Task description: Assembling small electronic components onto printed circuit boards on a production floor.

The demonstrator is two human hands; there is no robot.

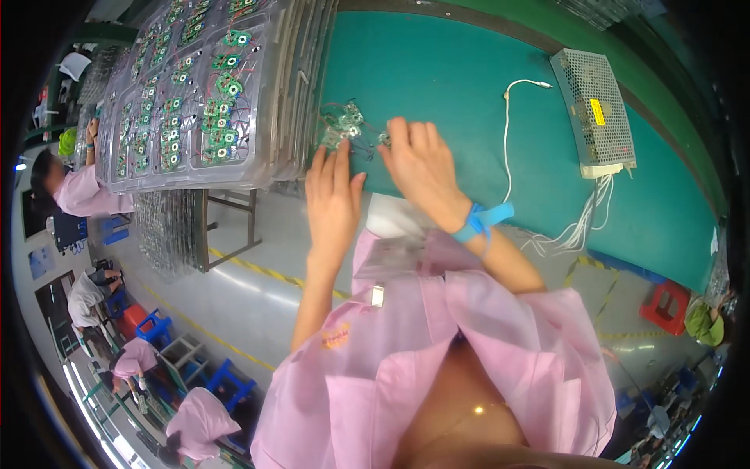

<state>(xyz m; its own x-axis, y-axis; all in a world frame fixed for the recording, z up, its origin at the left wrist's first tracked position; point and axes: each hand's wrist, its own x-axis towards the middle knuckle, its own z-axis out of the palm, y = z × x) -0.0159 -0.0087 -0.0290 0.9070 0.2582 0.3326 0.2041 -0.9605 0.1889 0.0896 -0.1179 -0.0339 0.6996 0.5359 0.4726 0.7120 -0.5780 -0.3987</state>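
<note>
On the green work mat (461, 86) lies a small heap of green circuit boards (344, 121) with thin dark and red wires. My left hand (332, 191) rests at the near side of the heap, its fingers stretched out against the nearest boards and its thumb apart. Just to the right, my right hand (426, 168) has a small circuit board (384, 138) between thumb and index finger; most of that piece is hidden. The other right fingers lie extended on the mat. A blue wrist strap (480, 223) goes round my right wrist.
Stacked clear plastic trays (269, 94) with rows of wired boards stand directly left. At right sits a perforated metal power supply (598, 109) with white cables (582, 223); a white lead (506, 141) lies nearer. Co-workers in pink (86, 187) are at far left, stools (666, 307) on the floor.
</note>
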